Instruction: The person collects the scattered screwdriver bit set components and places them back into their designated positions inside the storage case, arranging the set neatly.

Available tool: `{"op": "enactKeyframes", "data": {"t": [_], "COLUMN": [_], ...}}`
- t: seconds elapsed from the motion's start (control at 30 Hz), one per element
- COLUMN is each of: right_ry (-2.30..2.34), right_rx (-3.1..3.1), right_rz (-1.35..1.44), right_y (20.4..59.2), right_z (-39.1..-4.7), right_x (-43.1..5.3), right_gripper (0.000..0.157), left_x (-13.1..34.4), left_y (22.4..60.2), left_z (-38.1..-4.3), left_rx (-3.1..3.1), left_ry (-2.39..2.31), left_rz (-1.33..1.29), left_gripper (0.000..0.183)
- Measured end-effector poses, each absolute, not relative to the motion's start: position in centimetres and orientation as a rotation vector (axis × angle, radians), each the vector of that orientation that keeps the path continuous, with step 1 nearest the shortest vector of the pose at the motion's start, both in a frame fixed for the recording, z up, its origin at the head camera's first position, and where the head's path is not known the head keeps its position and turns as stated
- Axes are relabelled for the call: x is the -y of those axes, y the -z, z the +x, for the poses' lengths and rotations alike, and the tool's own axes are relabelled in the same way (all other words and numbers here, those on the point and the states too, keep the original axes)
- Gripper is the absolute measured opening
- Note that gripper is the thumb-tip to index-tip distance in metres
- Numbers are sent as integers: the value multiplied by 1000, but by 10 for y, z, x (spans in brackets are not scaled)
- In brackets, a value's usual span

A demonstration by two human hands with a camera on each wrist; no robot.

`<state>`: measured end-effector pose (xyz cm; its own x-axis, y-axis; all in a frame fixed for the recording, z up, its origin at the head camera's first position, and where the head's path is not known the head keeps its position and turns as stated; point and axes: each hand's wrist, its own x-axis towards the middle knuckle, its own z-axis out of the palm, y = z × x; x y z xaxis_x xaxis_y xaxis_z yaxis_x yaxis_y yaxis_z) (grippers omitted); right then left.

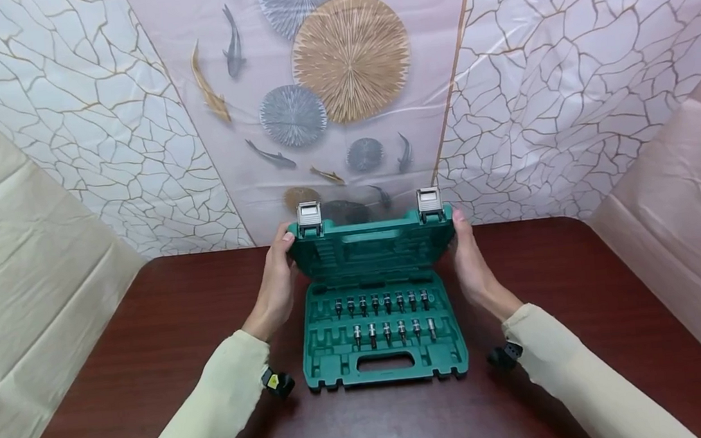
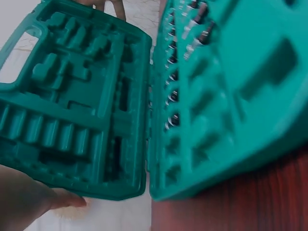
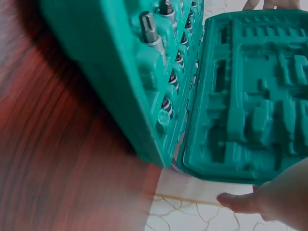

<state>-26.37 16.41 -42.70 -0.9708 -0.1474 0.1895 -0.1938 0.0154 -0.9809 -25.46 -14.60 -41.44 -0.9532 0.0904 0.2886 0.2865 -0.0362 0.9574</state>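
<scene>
A green plastic tool case (image 1: 339,371) lies on the table, its lid (image 1: 372,248) tilted up at the back. Two rows of socket bits (image 1: 387,304) sit in the base, while the lid's moulded recesses hold nothing. My left hand (image 1: 277,274) grips the lid's left side, thumb by the upper corner and the other fingers largely hidden behind it. On the opposite side my right hand (image 1: 475,267) holds the lid's right edge, its fingers partly hidden. Both wrist views show the lid (image 2: 130,187) hinged to the base, with the right hand (image 3: 284,197) at the lid's edge.
Two metal latches (image 1: 429,200) stand up from the lid's top edge. The base has a handle slot at its front. Dark red-brown wood forms the table (image 1: 174,346), and a patterned cloth backdrop (image 1: 344,143) hangs right behind its back edge.
</scene>
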Motion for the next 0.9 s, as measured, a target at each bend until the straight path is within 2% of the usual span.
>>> {"op": "enactKeyframes", "data": {"t": [0.2,0.47,0.73,0.9], "right_ry": [-1992,-2047,-1723,-1615], "right_rx": [2428,2279,2517,2585], "right_rz": [353,369,320,299], "right_y": [420,415,417,417], "right_z": [-250,-223,-199,-189], "right_x": [-173,-178,-184,-188], "right_gripper": [76,61,61,57], "left_x": [157,156,152,151], "left_y": [416,407,410,417], "left_z": [-235,-205,-179,-172], "left_rx": [2374,2568,2692,2664], "left_ry": [1818,1647,1555,1518], "left_rz": [-332,-185,-130,-128], "left_gripper": [60,59,72,67]}}
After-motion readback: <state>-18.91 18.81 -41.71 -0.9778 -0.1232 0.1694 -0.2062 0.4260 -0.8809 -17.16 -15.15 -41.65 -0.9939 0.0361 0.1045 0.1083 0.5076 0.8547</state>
